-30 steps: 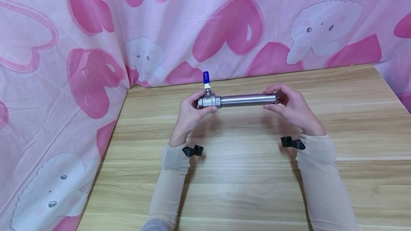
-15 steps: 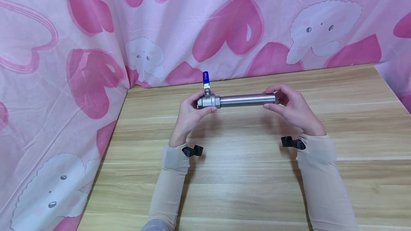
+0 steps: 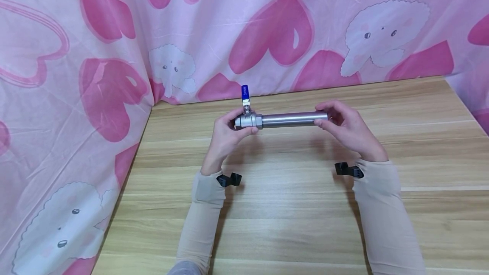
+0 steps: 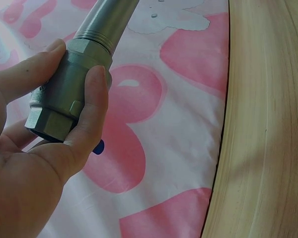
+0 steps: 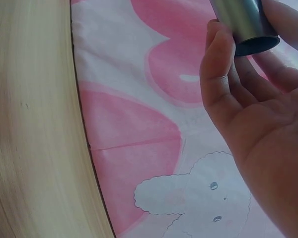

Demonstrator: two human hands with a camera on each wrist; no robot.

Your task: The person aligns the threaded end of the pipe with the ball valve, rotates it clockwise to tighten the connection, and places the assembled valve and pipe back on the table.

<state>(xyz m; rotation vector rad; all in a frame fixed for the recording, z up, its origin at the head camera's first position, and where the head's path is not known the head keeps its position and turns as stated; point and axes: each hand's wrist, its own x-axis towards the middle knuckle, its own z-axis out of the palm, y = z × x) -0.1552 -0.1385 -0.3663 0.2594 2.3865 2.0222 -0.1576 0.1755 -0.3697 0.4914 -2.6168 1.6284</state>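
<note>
A silver ball valve (image 3: 248, 120) with a blue lever handle (image 3: 245, 93) is joined end to end with a smooth steel pipe (image 3: 294, 119). My left hand (image 3: 224, 136) grips the valve body between thumb and fingers, and the lever points away from me. At the other end, my right hand (image 3: 349, 128) pinches the pipe near its open end. In the left wrist view, threads (image 4: 94, 38) show where the pipe meets the valve's hex collar. The right wrist view shows the pipe's dark open mouth (image 5: 257, 45) among the fingers. Valve and pipe lie level, held over the table.
The wood-grain table (image 3: 282, 224) spreads beneath both arms. A pink curtain (image 3: 214, 33) with hearts and white cartoon animals hangs along the back and left edges. Black camera mounts (image 3: 230, 179) sit at both wrists.
My right thumb and fingertips have shifted slightly to the right along the pipe. The left hand, valve and lever stay in place.
</note>
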